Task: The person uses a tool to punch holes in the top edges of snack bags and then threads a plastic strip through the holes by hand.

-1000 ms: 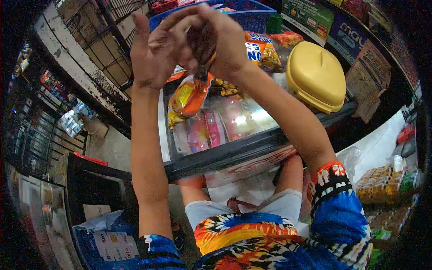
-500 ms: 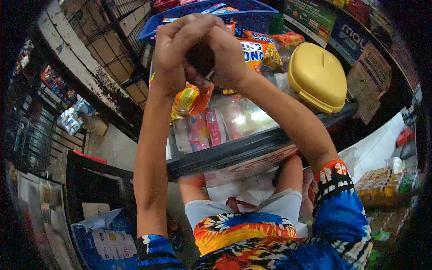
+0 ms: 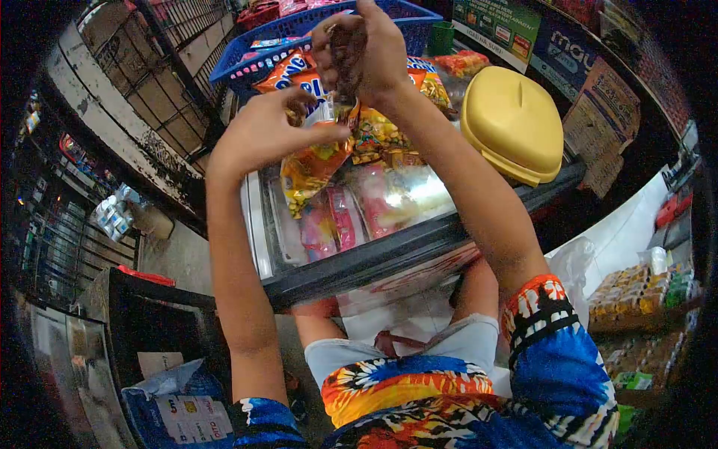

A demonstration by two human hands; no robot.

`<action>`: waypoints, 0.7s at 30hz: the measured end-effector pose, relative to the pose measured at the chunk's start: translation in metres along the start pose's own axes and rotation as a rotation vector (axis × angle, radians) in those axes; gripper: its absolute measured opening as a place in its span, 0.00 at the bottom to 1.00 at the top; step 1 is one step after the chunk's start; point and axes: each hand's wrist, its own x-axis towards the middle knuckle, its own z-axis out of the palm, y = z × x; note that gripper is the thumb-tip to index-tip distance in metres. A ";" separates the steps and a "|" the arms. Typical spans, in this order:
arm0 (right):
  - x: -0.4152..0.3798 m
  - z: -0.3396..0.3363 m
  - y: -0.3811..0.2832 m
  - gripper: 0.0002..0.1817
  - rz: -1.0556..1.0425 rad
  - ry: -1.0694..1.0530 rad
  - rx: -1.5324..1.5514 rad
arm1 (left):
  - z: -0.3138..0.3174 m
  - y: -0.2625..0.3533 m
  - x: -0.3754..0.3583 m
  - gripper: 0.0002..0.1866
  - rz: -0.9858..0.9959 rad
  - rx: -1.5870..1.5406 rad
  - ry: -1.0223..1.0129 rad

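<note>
My left hand [image 3: 265, 135] hovers over the snack packets, thumb stretched to the right and fingers curved in a wide C with a gap between. Above and to its right is my right hand [image 3: 374, 63], turned on edge, its fingers loosely bent and in shadow; no object shows in it. Just below my left thumb lies an orange and yellow snack packet [image 3: 310, 176]. Orange Ding Dong packets [image 3: 288, 72] lie behind both hands, partly covered by them. More snack packets [image 3: 381, 135] sit beneath my right wrist.
The packets rest on a glass-topped freezer with a black front edge [image 3: 359, 258]. At its right stands a yellow lidded container [image 3: 512, 123]. A blue plastic basket [image 3: 415, 22] is at the back. Stacked small goods [image 3: 628, 292] stand at the right, a metal gate [image 3: 183, 45] at the left.
My hands were clasped together and have come apart. The left has dropped lower and to the left with its fingers spread; the right has stayed higher up.
</note>
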 end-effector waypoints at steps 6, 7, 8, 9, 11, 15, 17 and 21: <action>0.001 -0.004 0.002 0.34 -0.048 0.003 0.043 | 0.018 0.024 -0.007 0.39 -0.044 0.360 0.063; 0.001 -0.002 0.001 0.34 -0.048 0.002 0.041 | 0.020 0.033 -0.009 0.37 -0.091 0.472 0.054; 0.001 0.000 0.000 0.34 -0.029 0.040 0.058 | 0.021 0.038 -0.010 0.35 -0.137 0.584 0.045; 0.002 0.002 -0.001 0.34 -0.009 0.080 0.077 | 0.022 0.034 -0.009 0.35 -0.137 0.582 0.045; 0.005 -0.003 -0.003 0.33 -0.028 0.096 0.139 | 0.024 0.023 -0.004 0.27 -0.093 0.536 0.115; 0.008 -0.017 -0.015 0.29 -0.058 0.306 0.199 | 0.006 -0.001 0.002 0.19 -0.045 0.252 -0.031; 0.014 -0.029 -0.006 0.27 -0.096 0.266 0.215 | 0.010 -0.014 0.004 0.18 0.067 0.052 -0.045; 0.017 -0.034 0.004 0.29 -0.017 0.291 0.255 | 0.015 0.005 -0.003 0.22 -0.010 0.189 -0.095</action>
